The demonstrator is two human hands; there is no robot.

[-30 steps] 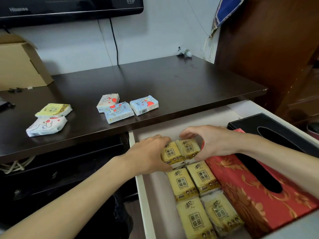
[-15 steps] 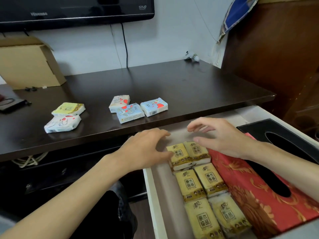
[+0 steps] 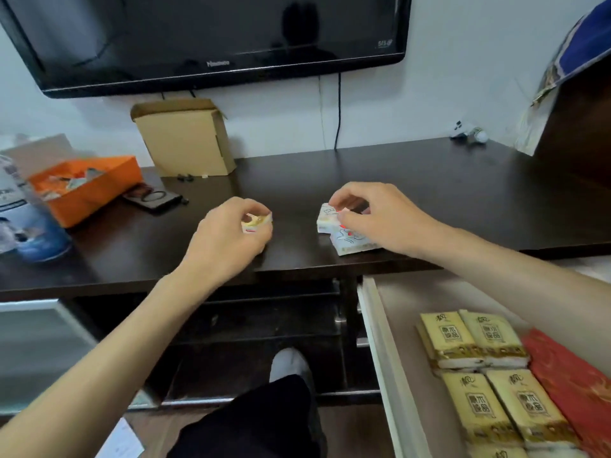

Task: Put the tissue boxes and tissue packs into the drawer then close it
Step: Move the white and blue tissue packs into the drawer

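Dark desk under wall TV; white drawer open.

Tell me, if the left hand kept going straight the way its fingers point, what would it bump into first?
Right away the small yellow and white tissue pack its fingertips are closing on. Beyond that, the dark wooden tabletop looks bare toward the white wall, though depth is hard to judge.

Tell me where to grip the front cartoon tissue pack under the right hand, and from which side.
Pinch the cartoon tissue pack across its two long edges from above. It lies flat near the tabletop's front edge, so its thin sides are exposed; the right hand already covers its rear.
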